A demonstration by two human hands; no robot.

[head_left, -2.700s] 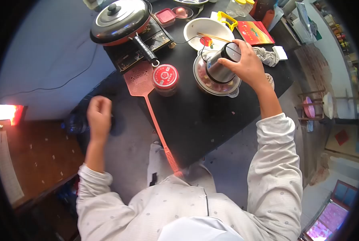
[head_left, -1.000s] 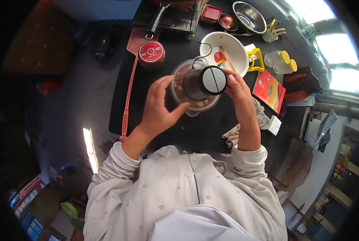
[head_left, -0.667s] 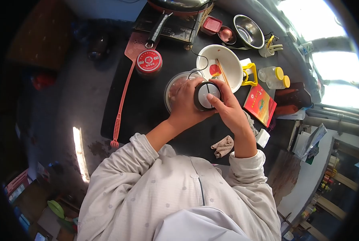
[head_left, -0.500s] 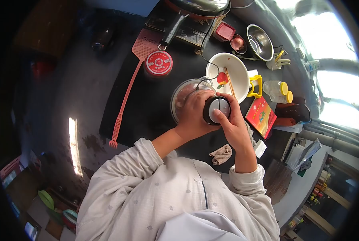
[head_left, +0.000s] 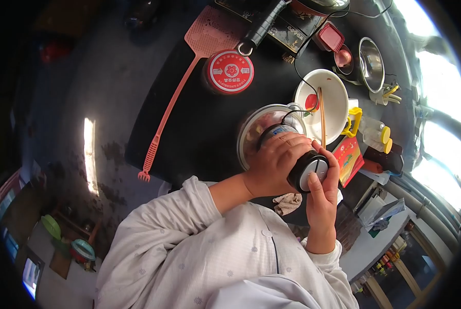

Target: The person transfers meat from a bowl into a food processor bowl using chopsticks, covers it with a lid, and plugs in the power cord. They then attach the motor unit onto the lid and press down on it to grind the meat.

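Observation:
Both hands are closed around the black motor head of an electric food chopper (head_left: 307, 170), its grey two-part button top facing me. My left hand (head_left: 278, 160) wraps the side of the head. My right hand (head_left: 324, 198) grips the near side, thumb on the button top. Beyond them is the chopper's clear bowl (head_left: 245, 129), with pale and reddish bits inside; my left hand hides part of it. The head looks tilted towards me. A thin black cord runs from the chopper across a white bowl (head_left: 336, 116) with chopsticks (head_left: 322, 116) in it.
A pink fly swatter (head_left: 174, 105) and a red-lidded jar (head_left: 230, 72) lie left of the chopper. Behind are a pan handle (head_left: 264, 26) and a steel bowl (head_left: 371, 64). To the right are yellow-capped jars (head_left: 379, 135) and a red packet (head_left: 349, 159). A crumpled cloth (head_left: 288, 203) lies near me.
My view has shifted, so the table things sit further right. Both hands have brought the chopper's head towards me and tilted it, exposing more of its side. The grip is kept.

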